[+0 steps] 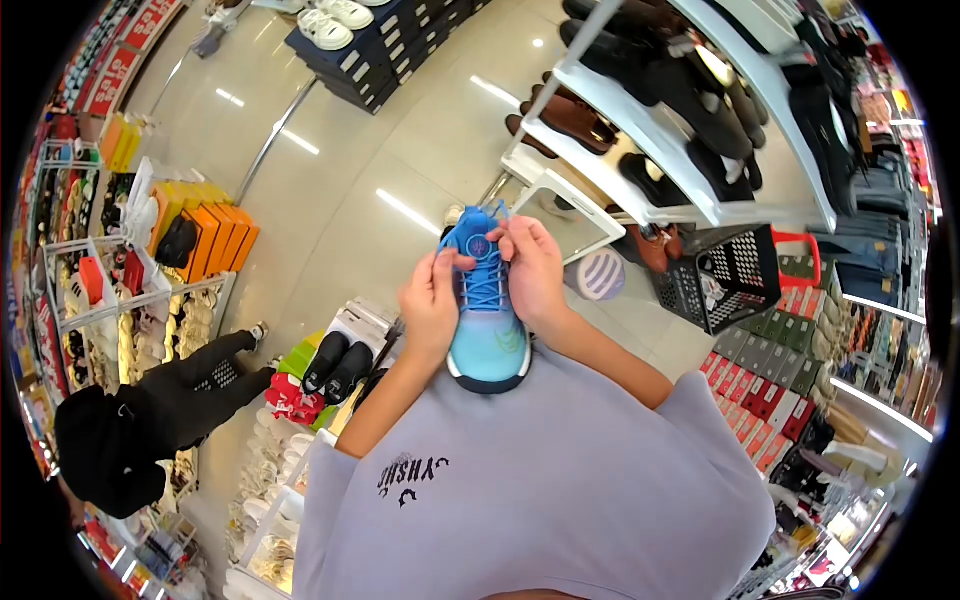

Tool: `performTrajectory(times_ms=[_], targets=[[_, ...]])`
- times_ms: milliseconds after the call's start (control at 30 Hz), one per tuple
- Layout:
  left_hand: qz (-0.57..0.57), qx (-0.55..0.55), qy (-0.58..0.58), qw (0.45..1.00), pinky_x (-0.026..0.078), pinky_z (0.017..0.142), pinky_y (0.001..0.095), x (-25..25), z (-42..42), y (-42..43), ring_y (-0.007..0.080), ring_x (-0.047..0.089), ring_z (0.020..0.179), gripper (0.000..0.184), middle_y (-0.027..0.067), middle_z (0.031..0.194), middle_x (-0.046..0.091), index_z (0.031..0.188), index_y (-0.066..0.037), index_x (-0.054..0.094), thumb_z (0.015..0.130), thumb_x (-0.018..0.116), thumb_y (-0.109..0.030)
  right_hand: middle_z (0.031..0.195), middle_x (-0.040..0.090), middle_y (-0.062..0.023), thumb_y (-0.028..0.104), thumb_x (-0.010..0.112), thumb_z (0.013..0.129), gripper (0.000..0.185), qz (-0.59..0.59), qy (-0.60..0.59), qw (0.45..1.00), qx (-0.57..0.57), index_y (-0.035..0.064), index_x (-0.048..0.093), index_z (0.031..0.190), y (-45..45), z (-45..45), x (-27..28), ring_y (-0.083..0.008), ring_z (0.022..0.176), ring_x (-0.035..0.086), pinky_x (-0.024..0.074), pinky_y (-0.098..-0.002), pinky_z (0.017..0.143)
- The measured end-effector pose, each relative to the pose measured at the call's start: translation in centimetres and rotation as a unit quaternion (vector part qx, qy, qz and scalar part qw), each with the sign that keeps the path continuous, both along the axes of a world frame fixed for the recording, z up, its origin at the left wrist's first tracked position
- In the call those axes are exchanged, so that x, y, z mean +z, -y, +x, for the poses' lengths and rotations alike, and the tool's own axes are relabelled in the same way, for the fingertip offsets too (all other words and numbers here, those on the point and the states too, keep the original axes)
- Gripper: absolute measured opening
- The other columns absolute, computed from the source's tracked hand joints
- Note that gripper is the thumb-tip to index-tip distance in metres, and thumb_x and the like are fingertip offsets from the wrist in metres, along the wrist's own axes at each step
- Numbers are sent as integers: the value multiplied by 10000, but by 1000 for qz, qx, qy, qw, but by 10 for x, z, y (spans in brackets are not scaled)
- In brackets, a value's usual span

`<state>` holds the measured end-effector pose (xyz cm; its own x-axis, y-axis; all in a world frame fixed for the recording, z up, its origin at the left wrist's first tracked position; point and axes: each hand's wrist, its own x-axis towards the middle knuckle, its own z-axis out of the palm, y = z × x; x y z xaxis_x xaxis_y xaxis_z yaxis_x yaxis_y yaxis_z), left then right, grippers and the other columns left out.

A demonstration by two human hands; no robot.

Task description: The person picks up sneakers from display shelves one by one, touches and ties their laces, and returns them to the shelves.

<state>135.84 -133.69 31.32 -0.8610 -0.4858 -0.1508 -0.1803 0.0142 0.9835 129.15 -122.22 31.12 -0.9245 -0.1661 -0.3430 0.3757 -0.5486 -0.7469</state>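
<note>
A light-blue sneaker (487,330) with a white and dark sole is in front of my chest, its toe toward my shirt. Blue laces (484,288) criss-cross its upper, and a round emblem marks the tongue (481,246). My left hand (432,298) is at the shoe's left side, fingers closed in a pinch at the lace near the collar. On the other side, my right hand (535,268) pinches a blue lace end by the tongue. The exact grip of the left fingertips is partly hidden.
Shelves of dark shoes (650,110) stand ahead on the right, above a low mirror (570,215). A black shopping basket (720,280) with a red handle is at right. Shoe boxes (215,240) and a person in black (130,420) are on the left.
</note>
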Motion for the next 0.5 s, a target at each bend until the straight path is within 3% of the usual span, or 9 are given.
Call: performTrajectory(times_ms=[67, 100, 133, 200, 233, 300, 333, 400, 500], targets=[[-84, -8, -49, 995, 474, 656, 239, 20, -32, 16, 116, 595, 668, 203, 60, 775, 674, 963, 15, 629, 956, 507, -147, 708, 545, -17, 162, 556, 933, 167, 35, -22, 999, 27, -4, 574, 934, 24, -28, 6, -81, 756, 531, 417, -204, 726], [-122, -30, -61, 990, 478, 662, 246, 13, -44, 30, 146, 593, 694, 177, 85, 886, 652, 952, 16, 632, 945, 512, -114, 721, 567, -21, 140, 565, 924, 149, 91, -33, 993, 70, -6, 592, 941, 34, -41, 15, -78, 737, 541, 429, -210, 695], [-125, -21, -64, 990, 478, 662, 246, 15, -56, 37, 146, 593, 694, 177, 85, 886, 652, 952, 16, 632, 945, 512, -114, 735, 589, -24, 117, 573, 915, 135, 147, -49, 981, 114, -9, 611, 948, 42, -53, 22, -74, 719, 551, 442, -216, 664], [-201, -3, -159, 967, 496, 696, 272, 18, -86, 52, 187, 607, 848, 151, 130, 1056, 606, 943, 21, 636, 925, 532, -87, 753, 623, -35, 94, 591, 894, 123, 183, -87, 968, 148, -10, 638, 940, 62, -79, 22, -77, 690, 560, 455, -230, 621], [-245, -9, -189, 951, 502, 775, 333, 14, -98, 58, 263, 585, 996, 132, 144, 1175, 552, 937, 26, 635, 890, 570, -78, 742, 625, -48, 99, 593, 884, 123, 217, -136, 954, 158, -9, 639, 920, 70, -90, 18, -94, 680, 567, 456, -240, 620], [-298, -16, -191, 935, 493, 810, 362, 16, -119, 73, 298, 573, 1029, 132, 141, 1162, 562, 938, 25, 636, 874, 584, -78, 725, 617, -91, 115, 599, 842, 138, 305, -235, 903, 191, -9, 632, 892, 80, -108, 10, -163, 621, 569, 451, -285, 603], [-347, -28, -198, 916, 484, 846, 390, 18, -125, 79, 334, 561, 1063, 135, 138, 1150, 571, 939, 25, 636, 858, 598, -77, 725, 617, -91, 115, 599, 842, 138, 301, -232, 903, 199, -9, 632, 892, 80, -114, 13, -163, 621, 569, 451, -285, 603], [-329, -32, -214, 919, 467, 879, 400, 23, -140, 88, 351, 578, 1028, 145, 125, 1099, 608, 948, 16, 644, 837, 615, -73, 709, 595, -105, 123, 591, 828, 146, 276, -229, 892, 277, 0, 631, 895, 83, -129, 22, -200, 617, 560, 437, -306, 589], [-227, -71, -207, 949, 479, 846, 339, 25, -162, 97, 283, 625, 929, 145, 105, 995, 659, 957, 8, 659, 839, 618, -65, 758, 598, -95, 126, 622, 815, 152, 266, -278, 886, 261, -4, 630, 894, 91, -146, 27, -193, 655, 558, 430, -296, 598]])
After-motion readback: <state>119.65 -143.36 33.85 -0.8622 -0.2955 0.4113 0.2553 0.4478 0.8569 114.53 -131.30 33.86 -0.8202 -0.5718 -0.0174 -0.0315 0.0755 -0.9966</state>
